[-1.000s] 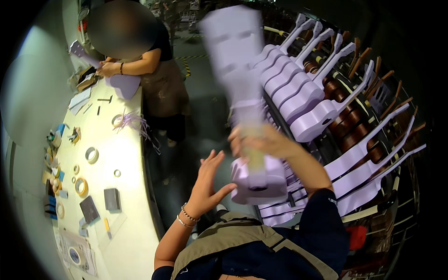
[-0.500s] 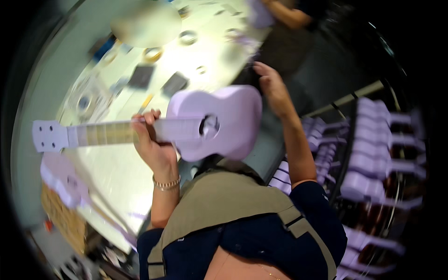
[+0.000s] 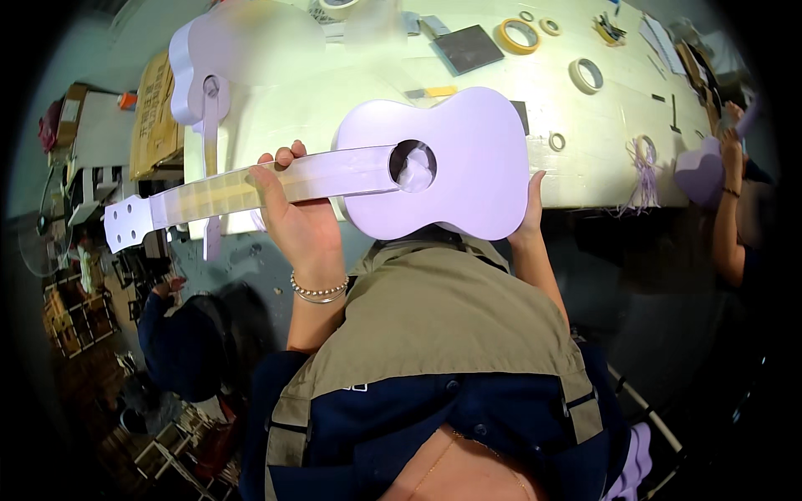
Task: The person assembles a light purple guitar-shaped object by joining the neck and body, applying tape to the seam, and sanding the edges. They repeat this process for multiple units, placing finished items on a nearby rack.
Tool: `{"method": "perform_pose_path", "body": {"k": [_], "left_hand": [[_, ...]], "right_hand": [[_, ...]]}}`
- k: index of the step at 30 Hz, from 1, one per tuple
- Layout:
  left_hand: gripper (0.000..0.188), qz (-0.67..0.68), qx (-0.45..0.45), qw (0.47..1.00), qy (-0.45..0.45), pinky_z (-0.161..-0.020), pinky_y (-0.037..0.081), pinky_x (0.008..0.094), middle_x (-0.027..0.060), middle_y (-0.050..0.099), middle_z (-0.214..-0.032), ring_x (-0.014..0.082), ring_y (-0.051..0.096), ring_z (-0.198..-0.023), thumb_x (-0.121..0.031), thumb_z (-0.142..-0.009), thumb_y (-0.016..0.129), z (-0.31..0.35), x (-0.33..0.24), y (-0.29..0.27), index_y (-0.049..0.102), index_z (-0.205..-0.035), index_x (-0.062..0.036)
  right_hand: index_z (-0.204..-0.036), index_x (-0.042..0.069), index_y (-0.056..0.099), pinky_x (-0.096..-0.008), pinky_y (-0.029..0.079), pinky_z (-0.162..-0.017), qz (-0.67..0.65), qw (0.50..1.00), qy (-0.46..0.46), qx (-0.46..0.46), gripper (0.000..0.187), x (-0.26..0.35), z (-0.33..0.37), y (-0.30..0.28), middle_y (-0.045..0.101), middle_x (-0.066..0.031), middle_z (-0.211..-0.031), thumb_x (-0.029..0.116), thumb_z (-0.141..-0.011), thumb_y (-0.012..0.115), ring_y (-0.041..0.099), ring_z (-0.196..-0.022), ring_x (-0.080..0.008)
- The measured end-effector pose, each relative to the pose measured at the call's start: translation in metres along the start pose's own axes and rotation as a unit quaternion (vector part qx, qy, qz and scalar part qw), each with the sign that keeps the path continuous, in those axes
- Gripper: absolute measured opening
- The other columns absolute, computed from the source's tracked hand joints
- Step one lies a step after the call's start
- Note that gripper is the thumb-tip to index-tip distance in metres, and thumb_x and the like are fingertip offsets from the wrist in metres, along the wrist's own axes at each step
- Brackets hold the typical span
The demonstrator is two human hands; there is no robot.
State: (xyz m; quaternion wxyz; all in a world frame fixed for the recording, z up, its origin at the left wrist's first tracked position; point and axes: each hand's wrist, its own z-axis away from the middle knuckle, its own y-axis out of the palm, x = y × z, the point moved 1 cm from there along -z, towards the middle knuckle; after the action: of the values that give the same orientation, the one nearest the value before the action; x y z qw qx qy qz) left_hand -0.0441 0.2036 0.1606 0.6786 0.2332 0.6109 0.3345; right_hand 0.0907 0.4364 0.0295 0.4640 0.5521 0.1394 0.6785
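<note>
I am looking at a small guitar (image 3: 480, 159), held with two hands in front of the person, near the close edge of the white table (image 3: 601, 184). Its body is pale purple, smooth and softly shiny, with a rounded waist, and its front looks upward. The neck points between eight and nine o'clock, and there the head (image 3: 128, 224) shows four dark holes. A yellowish strip (image 3: 217, 195) runs along the neck, paler toward the body. In the round hole sits some crumpled white stuff (image 3: 415, 172). The left hand (image 3: 307, 232) is closed around the neck, its thumb on the near side and its fingertips showing over the far edge. The right hand (image 3: 528, 215) supports the body at four o'clock, thumb along the rim; its other fingers are hidden, so I cannot tell how wide they are. On the table, a dark flat pad (image 3: 468, 50) lies at twelve o'clock, a yellow tape roll (image 3: 520, 50) at one, and another purple guitar (image 3: 189, 88) at ten.
</note>
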Motion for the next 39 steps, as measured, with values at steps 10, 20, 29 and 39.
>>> {"method": "perform_pose_path", "body": {"k": [10,20,29,39], "left_hand": [[0.027,-0.005,-0.024,0.997,0.073,-0.093,0.038,0.0363,0.001,0.05,-0.087,0.0191,0.049,-0.1,-0.036,-0.089,0.052,0.02,0.003,-0.015,0.046,-0.097,-0.0107],[0.025,0.0,-0.022,0.996,0.092,-0.092,0.038,0.0369,0.0003,0.05,-0.087,0.0182,0.049,-0.097,-0.036,-0.089,0.052,0.024,-0.006,-0.024,0.049,-0.096,-0.0126],[0.023,0.042,-0.016,0.997,0.067,-0.096,0.037,0.0402,0.0022,0.052,-0.087,0.0206,0.05,-0.099,-0.03,-0.087,0.055,0.002,-0.019,-0.052,0.049,-0.092,-0.0081],[0.026,-0.03,-0.046,0.997,0.055,-0.098,0.037,0.0448,0.0077,0.055,-0.104,0.0261,0.046,-0.112,-0.028,-0.09,0.051,-0.018,-0.033,-0.064,0.046,-0.102,-0.0055]], "right_hand": [[-0.134,0.0,0.028,-0.0355,0.036,-0.098,0.047,0.998,0.051,0.007,0.083,0.001,-0.034,-0.003,0.041,-0.0142,-0.13,0.065,-0.086,0.015,0.042,-0.118,-0.0242],[-0.133,0.0,0.029,-0.0354,0.037,-0.097,0.024,0.998,0.056,0.035,0.084,-0.012,-0.036,0.0,0.042,-0.0141,-0.129,0.066,-0.085,0.015,0.043,-0.117,-0.0236],[-0.137,0.002,0.021,-0.0361,0.034,-0.1,0.054,0.997,0.04,0.05,0.085,-0.018,-0.032,0.011,0.037,-0.0141,-0.134,0.067,-0.084,0.012,0.039,-0.122,-0.0249],[-0.136,-0.001,0.025,-0.0356,0.033,-0.101,0.119,0.992,0.023,0.045,0.088,-0.007,-0.024,0.042,0.037,-0.0167,-0.134,0.068,-0.083,0.012,0.039,-0.123,-0.0257]]}}
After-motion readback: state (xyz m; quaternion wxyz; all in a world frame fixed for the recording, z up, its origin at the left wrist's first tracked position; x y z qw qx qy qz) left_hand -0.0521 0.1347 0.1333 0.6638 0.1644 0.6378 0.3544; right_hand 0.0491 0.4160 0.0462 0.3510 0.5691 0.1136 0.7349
